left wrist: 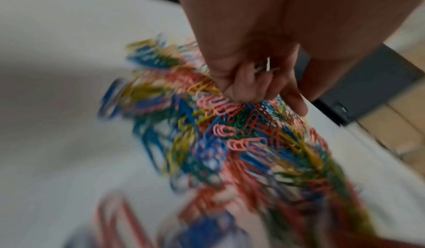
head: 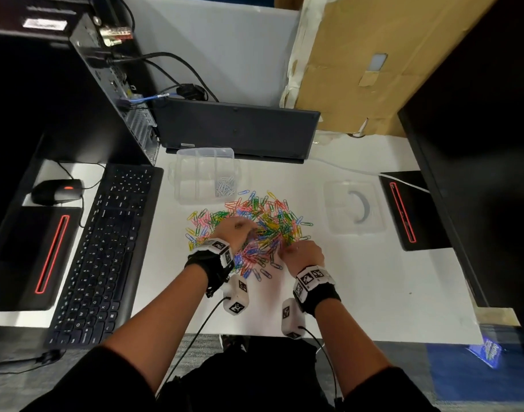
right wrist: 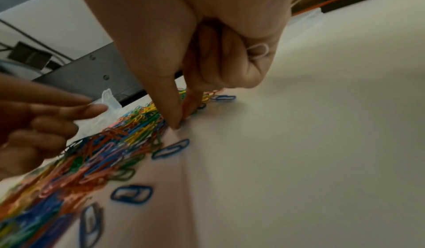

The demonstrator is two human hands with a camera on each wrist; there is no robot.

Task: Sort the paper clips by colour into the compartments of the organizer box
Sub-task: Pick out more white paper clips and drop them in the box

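A heap of mixed coloured paper clips (head: 255, 224) lies on the white desk. My left hand (head: 246, 233) is over the heap's left side. Its fingers (left wrist: 243, 88) are curled round a few white clips (left wrist: 268, 66) and their tips touch the heap. My right hand (head: 287, 254) is at the heap's near right edge. Its thumb and forefinger (right wrist: 181, 119) pinch down among the clips, and its curled fingers hold a white clip (right wrist: 258, 51). The clear organizer box (head: 192, 165) stands behind the heap, with white clips (head: 225, 185) in its near right compartment.
The box's clear lid (head: 354, 230) lies to the right of the heap. A keyboard (head: 106, 248) and mouse (head: 57, 191) are on the left, and a dark flat device (head: 237, 129) stands behind the box. Loose blue clips (right wrist: 132, 194) lie near the heap's front edge.
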